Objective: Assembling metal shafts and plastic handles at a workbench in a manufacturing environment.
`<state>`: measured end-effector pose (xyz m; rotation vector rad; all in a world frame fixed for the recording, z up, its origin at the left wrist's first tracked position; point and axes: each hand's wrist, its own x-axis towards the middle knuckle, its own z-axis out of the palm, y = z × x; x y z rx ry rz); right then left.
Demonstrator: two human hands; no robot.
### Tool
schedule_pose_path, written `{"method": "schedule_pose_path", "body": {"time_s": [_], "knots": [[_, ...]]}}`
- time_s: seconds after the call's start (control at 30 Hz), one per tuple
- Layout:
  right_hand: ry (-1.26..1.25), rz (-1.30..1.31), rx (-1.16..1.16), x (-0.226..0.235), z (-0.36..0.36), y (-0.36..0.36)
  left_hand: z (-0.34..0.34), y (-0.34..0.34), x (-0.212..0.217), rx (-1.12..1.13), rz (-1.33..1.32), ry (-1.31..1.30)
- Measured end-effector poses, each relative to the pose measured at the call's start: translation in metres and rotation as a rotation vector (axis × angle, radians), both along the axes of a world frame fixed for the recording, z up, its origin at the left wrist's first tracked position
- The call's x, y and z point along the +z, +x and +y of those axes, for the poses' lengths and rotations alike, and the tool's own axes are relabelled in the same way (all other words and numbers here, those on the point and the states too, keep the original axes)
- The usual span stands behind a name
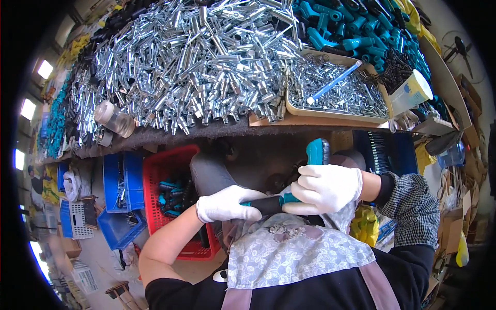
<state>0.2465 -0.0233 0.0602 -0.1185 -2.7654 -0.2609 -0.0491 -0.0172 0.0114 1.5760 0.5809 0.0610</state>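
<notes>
White gloves (330, 188), black top (320, 292), grey floral apron (297, 258), checked oversleeve (414, 209).

Metal parts (191, 67) cover the left and middle of the bench (181, 138), a bottle (114, 120) at their near edge; right of them sits a tray (310, 111) of screws with a stick (335, 82) across it, a cup (412, 93) beside it and handles (361, 31) behind. The worker's left hand (230, 203) and right hand (328, 188) are before the bench, a tool (269, 206) between them. To their left stands a basket (149, 188) with handles inside, bins (135, 199) further left.

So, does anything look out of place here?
Perhaps the blue stick-like tool: it lies slantwise on the small metal parts in the tray, unlike the pieces around it. The black-and-teal piece between left hand and right hand shows no obvious damage.
</notes>
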Motion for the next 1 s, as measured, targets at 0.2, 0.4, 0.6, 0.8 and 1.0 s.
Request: {"method": "schedule_pose_path", "body": {"time_s": [0.2,0.4,0.6,0.8,1.0], "knots": [[-0.051,-0.021,-0.015,-0.002,-0.006,0.004,0.000,0.005,-0.003,0.046,-0.001,0.134],[-1.232,0.198,-0.492,-0.018,-0.019,0.012,-0.005,0.016,0.033,-0.022,0.292,0.671],[-2.200,0.473,-0.487,-0.027,-0.018,0.015,-0.001,0.016,0.057,-0.107,0.271,1.464],[-1.681,0.487,-0.505,-0.030,-0.014,0.013,0.006,0.016,0.059,-0.008,0.232,1.410],[-0.282,0.027,-0.278,0.002,-0.007,0.005,0.020,0.008,0.044,0.078,0.132,0.173]]}}
